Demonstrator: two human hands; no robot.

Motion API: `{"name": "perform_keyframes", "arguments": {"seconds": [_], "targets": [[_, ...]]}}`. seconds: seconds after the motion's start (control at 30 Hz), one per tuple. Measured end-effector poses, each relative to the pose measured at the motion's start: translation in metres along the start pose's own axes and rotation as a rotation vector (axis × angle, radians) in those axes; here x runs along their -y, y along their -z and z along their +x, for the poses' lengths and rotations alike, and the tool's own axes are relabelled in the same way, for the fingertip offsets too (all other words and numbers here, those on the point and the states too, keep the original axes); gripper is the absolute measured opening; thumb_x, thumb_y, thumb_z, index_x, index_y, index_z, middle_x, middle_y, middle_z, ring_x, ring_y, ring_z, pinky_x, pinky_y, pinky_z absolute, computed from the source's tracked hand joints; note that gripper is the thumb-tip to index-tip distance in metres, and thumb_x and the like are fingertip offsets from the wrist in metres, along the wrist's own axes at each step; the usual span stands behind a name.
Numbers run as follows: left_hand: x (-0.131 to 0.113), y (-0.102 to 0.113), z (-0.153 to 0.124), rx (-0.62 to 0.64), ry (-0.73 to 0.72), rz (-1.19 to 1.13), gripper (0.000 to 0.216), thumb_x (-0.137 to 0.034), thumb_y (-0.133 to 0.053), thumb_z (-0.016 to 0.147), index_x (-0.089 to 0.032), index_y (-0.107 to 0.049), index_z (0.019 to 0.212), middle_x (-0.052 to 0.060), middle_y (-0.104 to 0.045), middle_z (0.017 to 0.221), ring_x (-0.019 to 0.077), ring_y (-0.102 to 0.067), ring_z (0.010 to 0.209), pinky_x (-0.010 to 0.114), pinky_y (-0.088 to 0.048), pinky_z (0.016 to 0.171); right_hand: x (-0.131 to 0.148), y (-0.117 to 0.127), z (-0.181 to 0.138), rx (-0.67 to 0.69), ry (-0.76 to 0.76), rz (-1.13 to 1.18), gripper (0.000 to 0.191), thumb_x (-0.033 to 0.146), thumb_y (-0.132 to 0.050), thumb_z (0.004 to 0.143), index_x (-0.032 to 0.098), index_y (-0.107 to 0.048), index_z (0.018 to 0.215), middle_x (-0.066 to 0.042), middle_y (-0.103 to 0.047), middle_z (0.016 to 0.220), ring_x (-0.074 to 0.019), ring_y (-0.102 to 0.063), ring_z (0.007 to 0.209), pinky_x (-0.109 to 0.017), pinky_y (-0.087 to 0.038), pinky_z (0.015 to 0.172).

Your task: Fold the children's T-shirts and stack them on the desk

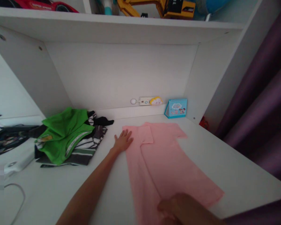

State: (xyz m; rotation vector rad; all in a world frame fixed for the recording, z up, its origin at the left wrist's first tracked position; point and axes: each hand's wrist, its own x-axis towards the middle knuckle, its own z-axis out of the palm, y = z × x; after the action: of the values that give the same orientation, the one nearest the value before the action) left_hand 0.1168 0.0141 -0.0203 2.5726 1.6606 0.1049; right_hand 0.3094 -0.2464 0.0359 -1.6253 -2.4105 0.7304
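A pink short-sleeved shirt lies spread on the white desk. Its left side is folded inward in a long strip, with that sleeve lying on top; the right sleeve points outward. My left hand rests with fingers spread on the upper left edge of the shirt, partly on the desk. Low in the view, my right hand has its fingers curled at the lower end of the folded strip, closed on the fabric. The strip's bottom end runs out of the picture, and my right fingertips are partly hidden.
A pile of clothes with a green garment on top sits at the left. At the back are a blue desk calendar and a power strip. A shelf with toys hangs overhead. Purple curtains border the right side.
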Motion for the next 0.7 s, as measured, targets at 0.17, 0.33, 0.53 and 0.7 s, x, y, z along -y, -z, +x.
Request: {"name": "perform_keyframes", "arguments": {"seconds": [0.17,0.33,0.53,0.7], "targets": [[-0.002,0.002,-0.001,-0.010,-0.010,0.009,0.054,-0.052,-0.014,0.086,-0.032,-0.019,0.136,0.001,-0.008,0.145,0.0276,-0.007,0.131,0.063,-0.013,0.094,-0.038,0.070,0.088,-0.192,-0.244,-0.145,0.020,0.028,-0.045,0.080,0.017,-0.062,0.074,-0.006,-0.066,0.084,-0.0176,-0.060,0.080,-0.024,-0.038,0.069],[-0.002,0.001,-0.002,-0.018,-0.009,0.021,0.050,-0.051,-0.015,0.087,-0.038,-0.019,0.135,0.000,-0.010,0.145,0.0279,-0.009,0.131,0.063,-0.013,0.094,-0.088,0.066,0.191,-0.405,-0.509,-0.129,0.035,0.028,-0.044,0.081,0.009,-0.048,0.110,-0.017,-0.059,0.103,-0.0234,-0.057,0.094,-0.028,-0.041,0.070],[0.000,-0.004,0.001,-0.042,-0.005,0.016,0.051,-0.051,-0.014,0.086,-0.036,-0.019,0.135,0.001,-0.009,0.145,0.0268,-0.009,0.131,0.064,-0.013,0.093,-0.100,0.036,0.219,-0.603,-0.527,-0.068,0.040,0.012,-0.045,0.074,0.017,-0.043,0.113,-0.008,-0.059,0.091,-0.0184,-0.058,0.084,-0.025,-0.040,0.065],[0.001,-0.005,0.000,-0.056,-0.014,0.014,0.054,-0.051,-0.014,0.086,-0.032,-0.020,0.136,0.003,-0.010,0.145,0.0270,-0.011,0.131,0.065,-0.013,0.092,-0.103,0.026,0.221,-0.754,-0.403,-0.056,0.034,0.013,-0.045,0.074,0.022,-0.048,0.106,-0.005,-0.051,0.094,-0.0140,-0.054,0.080,-0.023,-0.039,0.068]]}}
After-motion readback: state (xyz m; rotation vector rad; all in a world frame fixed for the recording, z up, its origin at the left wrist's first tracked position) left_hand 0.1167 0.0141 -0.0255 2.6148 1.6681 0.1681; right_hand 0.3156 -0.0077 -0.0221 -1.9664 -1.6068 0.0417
